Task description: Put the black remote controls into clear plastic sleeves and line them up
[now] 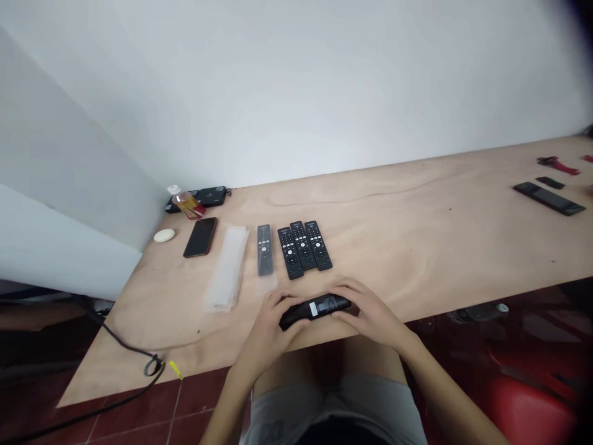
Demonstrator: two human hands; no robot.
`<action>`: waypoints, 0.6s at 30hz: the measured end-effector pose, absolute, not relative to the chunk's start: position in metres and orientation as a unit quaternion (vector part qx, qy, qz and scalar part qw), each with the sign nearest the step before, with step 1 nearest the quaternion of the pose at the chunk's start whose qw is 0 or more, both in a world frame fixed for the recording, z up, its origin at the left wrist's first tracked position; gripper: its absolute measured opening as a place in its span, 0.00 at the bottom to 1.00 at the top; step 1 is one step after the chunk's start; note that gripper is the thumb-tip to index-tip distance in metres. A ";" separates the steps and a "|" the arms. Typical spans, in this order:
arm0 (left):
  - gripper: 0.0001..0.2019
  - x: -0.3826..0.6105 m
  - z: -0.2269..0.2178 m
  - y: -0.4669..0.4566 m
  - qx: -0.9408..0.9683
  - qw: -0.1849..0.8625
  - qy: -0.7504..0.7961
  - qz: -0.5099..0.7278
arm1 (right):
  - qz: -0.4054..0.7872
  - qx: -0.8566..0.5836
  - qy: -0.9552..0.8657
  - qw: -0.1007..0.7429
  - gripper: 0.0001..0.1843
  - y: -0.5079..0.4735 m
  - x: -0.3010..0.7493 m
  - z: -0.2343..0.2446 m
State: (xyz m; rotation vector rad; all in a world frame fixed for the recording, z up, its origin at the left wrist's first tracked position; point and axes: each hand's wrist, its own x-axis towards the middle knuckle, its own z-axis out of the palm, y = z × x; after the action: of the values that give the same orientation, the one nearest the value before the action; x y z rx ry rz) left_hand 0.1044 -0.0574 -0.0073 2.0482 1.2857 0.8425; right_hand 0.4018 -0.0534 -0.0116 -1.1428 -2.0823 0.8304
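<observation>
Both hands are on it: the black remote [315, 308] sits at the near edge of the tabletop [417, 247], back face up, white label showing. The left hand [269, 321] pinches its left end, thumb below and fingers above; the right hand [370, 312] does likewise at the right end, so the grip is closed on it from both sides. Whether it rests on the wood or hangs just above, one cannot tell. And here's the relation that counts: its long axis runs along the near edge, right end tipped a little toward the far edge, nearly crosswise to the row of three remotes [302, 244] just beyond, which points toward the far edge. The left hand is the nearer one to the sleeved remote [265, 250] and the stack of clear sleeves [226, 269], both toward the left edge.
</observation>
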 end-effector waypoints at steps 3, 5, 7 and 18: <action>0.23 0.094 -0.007 -0.061 0.790 0.258 0.470 0.298 | 0.312 -0.432 -0.787 0.311 0.26 -0.052 0.403 -0.015; 0.22 0.085 -0.006 -0.063 0.788 0.250 0.478 0.298 | 0.311 -0.433 -0.786 0.314 0.25 -0.052 0.404 -0.015; 0.21 0.076 -0.006 -0.065 0.780 0.241 0.494 0.297 | 0.311 -0.436 -0.782 0.320 0.25 -0.051 0.406 -0.015; 0.22 0.091 -0.010 -0.055 0.801 0.239 0.463 0.296 | 0.298 -0.420 -0.797 0.317 0.26 -0.050 0.403 -0.015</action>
State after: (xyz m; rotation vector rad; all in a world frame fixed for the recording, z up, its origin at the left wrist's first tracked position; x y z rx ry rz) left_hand 0.0913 -0.0552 -0.0104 2.1920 1.2664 0.8118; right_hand 0.4027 -0.0503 -0.0153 -1.1051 -2.0970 0.7858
